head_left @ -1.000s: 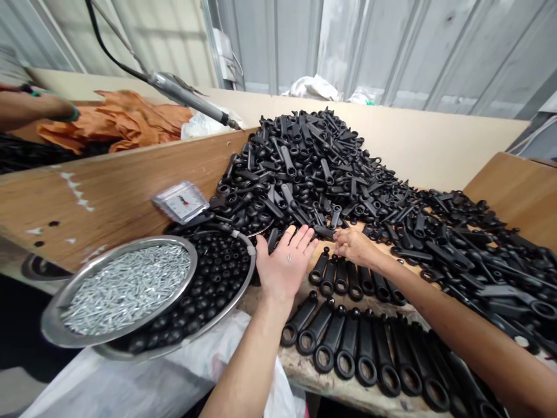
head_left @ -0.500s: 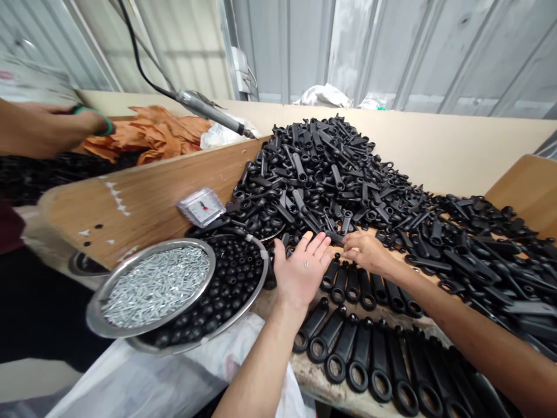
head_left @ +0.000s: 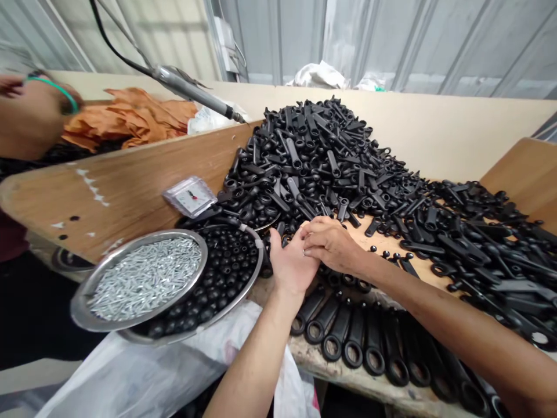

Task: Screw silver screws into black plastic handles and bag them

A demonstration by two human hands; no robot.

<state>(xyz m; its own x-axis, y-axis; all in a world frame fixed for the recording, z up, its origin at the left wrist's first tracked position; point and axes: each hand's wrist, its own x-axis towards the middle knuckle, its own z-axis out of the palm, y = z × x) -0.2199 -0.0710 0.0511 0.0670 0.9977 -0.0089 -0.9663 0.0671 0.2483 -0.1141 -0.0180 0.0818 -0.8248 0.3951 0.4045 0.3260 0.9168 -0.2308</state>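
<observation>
Near the levers (head_left: 353,331), the left hand (head_left: 292,268) lies palm up, spread; the right hand (head_left: 334,245) curls against it beside a screw (head_left: 303,252), its grip unclear.

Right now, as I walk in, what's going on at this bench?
Someone holds their left hand palm up, and the right hand has its fingers bunched at the palm beside a small metal piece; its grip on it is unclear. Black levers lie in rows nearby, with a pile of black parts behind. On the left, a dish of screws overlaps a basin of black balls.
</observation>
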